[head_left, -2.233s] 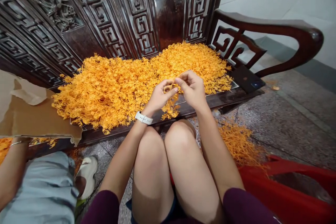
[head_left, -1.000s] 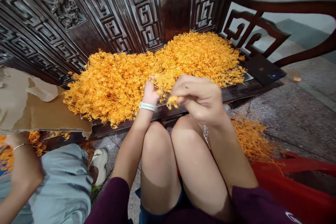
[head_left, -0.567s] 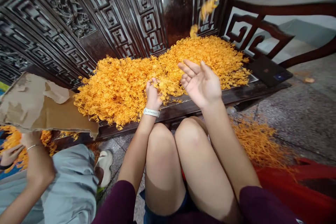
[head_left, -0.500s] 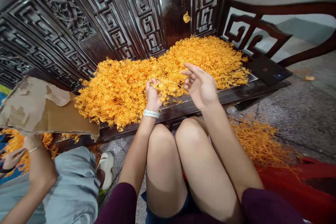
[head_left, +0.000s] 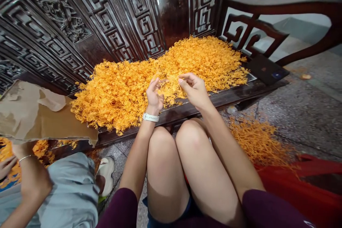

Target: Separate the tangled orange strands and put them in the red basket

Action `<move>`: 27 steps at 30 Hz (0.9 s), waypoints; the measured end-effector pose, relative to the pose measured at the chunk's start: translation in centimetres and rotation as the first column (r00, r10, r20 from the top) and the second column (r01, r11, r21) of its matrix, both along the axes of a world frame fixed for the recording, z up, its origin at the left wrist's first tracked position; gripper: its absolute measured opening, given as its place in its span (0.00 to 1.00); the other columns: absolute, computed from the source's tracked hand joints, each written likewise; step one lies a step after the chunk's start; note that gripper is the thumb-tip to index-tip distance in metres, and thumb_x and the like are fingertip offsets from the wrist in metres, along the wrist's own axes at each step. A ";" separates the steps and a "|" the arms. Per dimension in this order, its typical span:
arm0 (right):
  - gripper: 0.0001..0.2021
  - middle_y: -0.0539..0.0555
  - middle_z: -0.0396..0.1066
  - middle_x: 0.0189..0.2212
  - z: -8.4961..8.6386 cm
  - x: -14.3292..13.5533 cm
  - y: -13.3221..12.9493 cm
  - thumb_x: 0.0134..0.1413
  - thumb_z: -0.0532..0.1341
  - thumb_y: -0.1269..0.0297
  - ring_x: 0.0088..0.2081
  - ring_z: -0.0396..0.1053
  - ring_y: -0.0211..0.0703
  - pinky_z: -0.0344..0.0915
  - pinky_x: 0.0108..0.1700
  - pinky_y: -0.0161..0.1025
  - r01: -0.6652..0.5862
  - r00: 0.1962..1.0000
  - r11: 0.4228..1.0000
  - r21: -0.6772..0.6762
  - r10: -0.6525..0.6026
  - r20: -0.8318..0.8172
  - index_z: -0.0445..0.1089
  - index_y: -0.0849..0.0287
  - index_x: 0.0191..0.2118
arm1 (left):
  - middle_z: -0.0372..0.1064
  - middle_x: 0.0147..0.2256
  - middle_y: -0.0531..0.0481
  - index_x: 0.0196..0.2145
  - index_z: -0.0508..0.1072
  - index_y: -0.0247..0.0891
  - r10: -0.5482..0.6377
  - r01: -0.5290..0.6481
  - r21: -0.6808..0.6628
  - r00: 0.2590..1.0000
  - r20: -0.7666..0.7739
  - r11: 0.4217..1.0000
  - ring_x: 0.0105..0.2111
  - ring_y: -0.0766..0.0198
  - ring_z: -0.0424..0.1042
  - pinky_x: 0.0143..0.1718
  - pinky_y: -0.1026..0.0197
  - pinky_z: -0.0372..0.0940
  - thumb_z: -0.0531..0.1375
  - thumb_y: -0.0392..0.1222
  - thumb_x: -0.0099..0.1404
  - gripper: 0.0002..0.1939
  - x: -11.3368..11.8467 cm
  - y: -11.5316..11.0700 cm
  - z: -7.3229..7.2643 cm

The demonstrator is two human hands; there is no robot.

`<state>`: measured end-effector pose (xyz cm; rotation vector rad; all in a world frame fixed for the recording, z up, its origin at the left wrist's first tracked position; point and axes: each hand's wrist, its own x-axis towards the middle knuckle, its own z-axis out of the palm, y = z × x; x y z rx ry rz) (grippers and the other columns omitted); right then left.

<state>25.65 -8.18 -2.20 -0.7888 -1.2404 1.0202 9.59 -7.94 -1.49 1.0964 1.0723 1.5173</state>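
In the head view, a thin yellow-orange strand (head_left: pixel 175 78) is seen between the two hands, in front of a heaped pile (head_left: pixel 117 92) of the same colour on the dark wooden bench (head_left: pixel 184 110). The strand looks slender, pale and slightly curved, with a faint gloss; its outline is partly lost against the tangled, frilly pieces behind it. Its long axis is laid roughly sideways, across the person's front, with one end directed toward the right hand (head_left: pixel 196 91); where the other end lies cannot be told.

By the right hand, the strand is pinched between thumb and forefinger, the tips drawn close together. The left hand (head_left: pixel 154 97) is held palm inward beside the pile, its fingers loosely bent; whether anything is gripped by them cannot be told. A pale watch (head_left: pixel 150 117) is worn on the left wrist. Loose orange stems (head_left: pixel 256 139) are heaped on the floor, at the right.
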 end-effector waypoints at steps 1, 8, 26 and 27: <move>0.18 0.48 0.68 0.28 -0.1 0.1 0.1 0.56 0.72 0.47 0.29 0.63 0.37 0.59 0.32 0.37 0.040 0.999 0.999 0.029 -0.040 -0.013 0.76 0.57 0.41 | 0.76 0.37 0.48 0.31 0.69 0.41 0.009 -0.010 0.030 0.999 0.031 0.999 0.36 0.64 0.75 0.38 0.61 0.69 0.61 0.53 0.68 0.14 0.0 0.0 -0.1; 0.17 0.52 0.74 0.35 -0.1 1.0 0.3 0.61 0.68 0.46 0.37 0.71 0.42 0.66 0.42 0.40 0.296 0.955 0.945 0.137 -0.290 -0.060 0.75 0.56 0.40 | 0.71 0.32 0.53 0.36 0.78 0.39 -0.171 0.174 0.091 0.985 -0.035 0.981 0.27 0.70 0.68 0.27 0.65 0.63 0.76 0.55 0.56 0.20 1.2 -0.6 -0.3; 0.19 0.47 0.57 0.23 -0.7 0.1 -0.9 0.70 0.59 0.45 0.26 0.56 0.41 0.52 0.33 0.41 0.149 0.854 0.927 0.344 -0.296 0.428 0.64 0.54 0.34 | 0.63 0.26 0.55 0.25 0.72 0.39 0.032 -0.018 0.115 0.993 -0.116 0.993 0.29 0.67 0.59 0.32 0.64 0.57 0.68 0.51 0.66 0.17 1.1 0.3 -0.8; 0.17 0.47 0.58 0.24 -0.6 0.0 -1.1 0.71 0.58 0.47 0.26 0.56 0.41 0.52 0.33 0.41 0.129 0.845 0.922 0.364 -0.294 0.446 0.64 0.54 0.34 | 0.62 0.26 0.55 0.25 0.71 0.39 0.052 -0.041 0.112 0.994 -0.099 0.993 0.29 0.67 0.59 0.33 0.64 0.58 0.67 0.49 0.67 0.17 1.1 0.4 -0.9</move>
